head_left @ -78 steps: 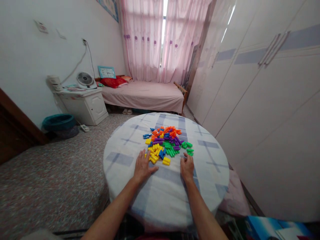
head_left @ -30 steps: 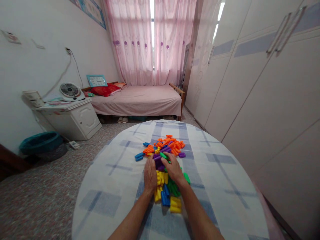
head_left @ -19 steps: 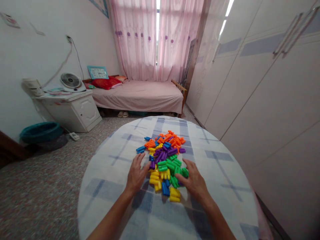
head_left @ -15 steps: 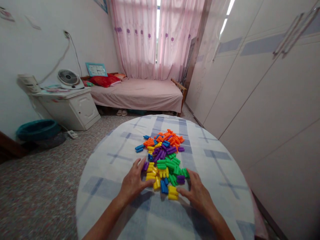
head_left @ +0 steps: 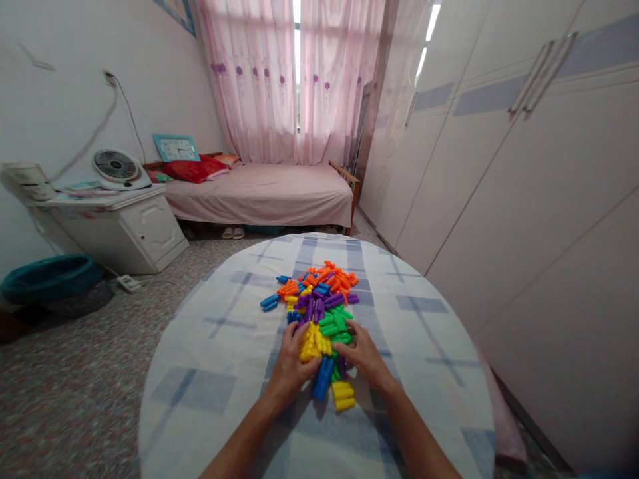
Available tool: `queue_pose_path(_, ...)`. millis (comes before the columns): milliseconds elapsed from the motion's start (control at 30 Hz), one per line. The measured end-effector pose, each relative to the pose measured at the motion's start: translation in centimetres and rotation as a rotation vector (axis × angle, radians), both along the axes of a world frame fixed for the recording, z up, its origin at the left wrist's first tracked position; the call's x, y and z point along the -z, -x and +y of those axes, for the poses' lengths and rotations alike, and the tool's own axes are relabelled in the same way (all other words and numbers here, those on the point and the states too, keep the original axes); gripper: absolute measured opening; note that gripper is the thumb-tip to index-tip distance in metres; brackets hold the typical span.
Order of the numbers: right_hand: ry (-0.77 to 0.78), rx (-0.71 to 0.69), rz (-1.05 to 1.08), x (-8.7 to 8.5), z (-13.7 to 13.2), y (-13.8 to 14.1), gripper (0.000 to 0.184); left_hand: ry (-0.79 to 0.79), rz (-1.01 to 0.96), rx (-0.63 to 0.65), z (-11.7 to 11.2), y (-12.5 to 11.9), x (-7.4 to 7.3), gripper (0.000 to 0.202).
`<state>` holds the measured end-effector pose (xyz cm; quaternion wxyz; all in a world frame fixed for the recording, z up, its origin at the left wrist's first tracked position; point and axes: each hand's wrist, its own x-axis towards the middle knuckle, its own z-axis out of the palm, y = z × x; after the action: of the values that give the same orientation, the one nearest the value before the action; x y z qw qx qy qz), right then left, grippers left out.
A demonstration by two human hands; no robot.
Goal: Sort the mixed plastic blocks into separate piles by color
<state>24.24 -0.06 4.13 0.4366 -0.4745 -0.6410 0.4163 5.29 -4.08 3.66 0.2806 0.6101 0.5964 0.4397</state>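
Plastic building blocks of several colours lie in a long heap on the table. My left hand (head_left: 289, 362) curves around the yellow blocks (head_left: 312, 342) from the left, thumb and fingers pressed against them. From the right, my right hand (head_left: 367, 356) closes its thumb and fingers on the green blocks (head_left: 337, 322). Between the hands and nearer me, a blue block (head_left: 323, 379) and a yellow block (head_left: 343, 396) stick out of the heap. Purple blocks (head_left: 314, 308) lie just beyond my fingers, with orange blocks (head_left: 332, 276) at the far end. My palms hide some pieces.
The round table has a checked cloth (head_left: 200, 392). Blue blocks (head_left: 269, 303) lie at the heap's left edge. Beyond the table are a bed (head_left: 269, 193) and a white cabinet (head_left: 150, 233) with a fan (head_left: 120, 167). A tall wardrobe (head_left: 499, 186) lines the right side.
Both hands have moved inward, squeezing the near blocks into a tighter cluster. The near yellow block has turned slightly and lies apart from my right thumb. The view has shifted to the right.
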Motion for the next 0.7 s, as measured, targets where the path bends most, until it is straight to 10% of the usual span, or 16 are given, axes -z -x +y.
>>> queue_pose_path(133, 0.231, -0.019, 0.090, -1.5, 0.6, 1.7, 0.051, -0.021, -0.076, 0.017, 1.0, -1.0, -0.2, 0.053)
queue_pose_path(533, -0.278, -0.164, -0.316, -6.9, 4.5, 2.4, 0.047, -0.075, 0.353, 0.089, 3.4, 2.9, -2.6, 0.063)
queue_pose_path(700, -0.382, 0.078, -0.372, -5.0, 11.7, -0.6, 0.037, -0.118, 0.333, 0.035, 4.8, 6.8, -4.2, 0.039)
